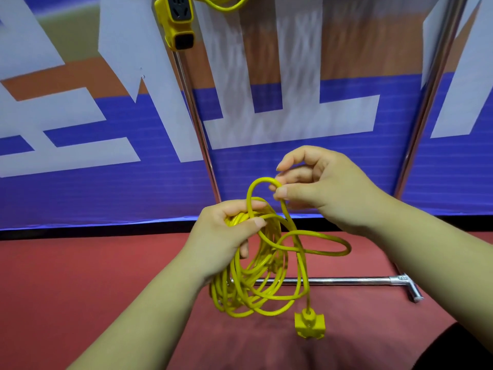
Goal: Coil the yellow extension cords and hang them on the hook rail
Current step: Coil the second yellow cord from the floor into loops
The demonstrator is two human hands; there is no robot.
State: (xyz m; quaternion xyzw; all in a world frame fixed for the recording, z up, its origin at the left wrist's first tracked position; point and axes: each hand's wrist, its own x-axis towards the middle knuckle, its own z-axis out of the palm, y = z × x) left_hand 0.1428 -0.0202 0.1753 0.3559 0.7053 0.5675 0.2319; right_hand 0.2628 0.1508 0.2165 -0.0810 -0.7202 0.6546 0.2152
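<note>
I can read no complete text from here. The blue and orange banner behind the metal stand carries large white letter shapes, cropped and partly hidden, and I cannot make them out as words or numbers.

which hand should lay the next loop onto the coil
Right hand: it already pinches a free loop of the yellow extension cord just above the left hand, which is occupied gripping the gathered coil.
</note>
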